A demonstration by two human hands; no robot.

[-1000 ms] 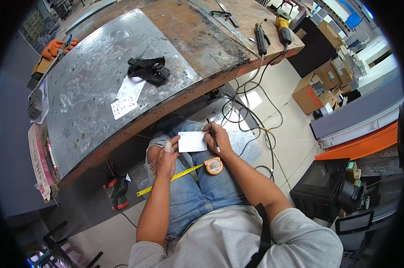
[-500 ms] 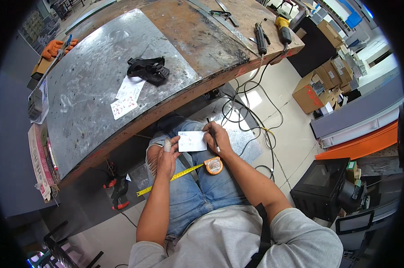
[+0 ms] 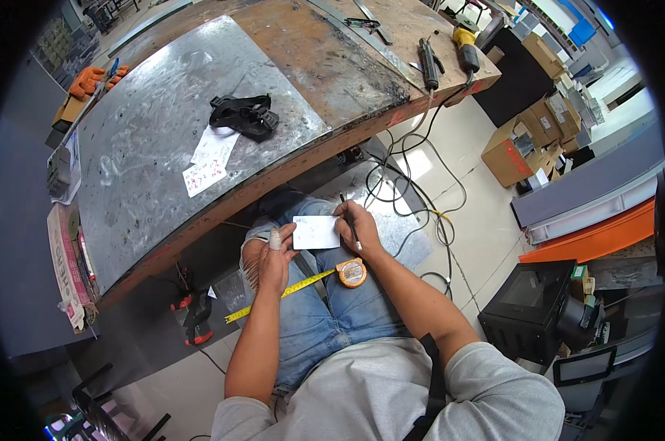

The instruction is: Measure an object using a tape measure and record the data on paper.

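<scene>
Between my two hands, over my lap, is a small white paper (image 3: 316,233) with faint writing. My left hand (image 3: 277,253), its thumb wrapped in a pale covering, pinches the paper's left edge. My right hand (image 3: 359,226) grips the right edge and also keeps a dark pencil-like stick (image 3: 358,243) between its fingers. An orange tape measure (image 3: 352,273) rests on my jeans below the paper. Its yellow blade (image 3: 303,284) is pulled out leftward across my thighs, passing behind my left forearm.
The metal-topped workbench (image 3: 141,169) ahead carries a black strap bundle (image 3: 244,116), written-on paper notes (image 3: 206,175) and a yellow angle grinder (image 3: 466,50). Black cables (image 3: 420,192) coil on the floor at right. A red-and-black tool (image 3: 194,320) lies at lower left, cardboard boxes (image 3: 505,154) at right.
Almost nothing differs. The paper is tilted very slightly; both hands keep their hold, and the tape measure stays in place.
</scene>
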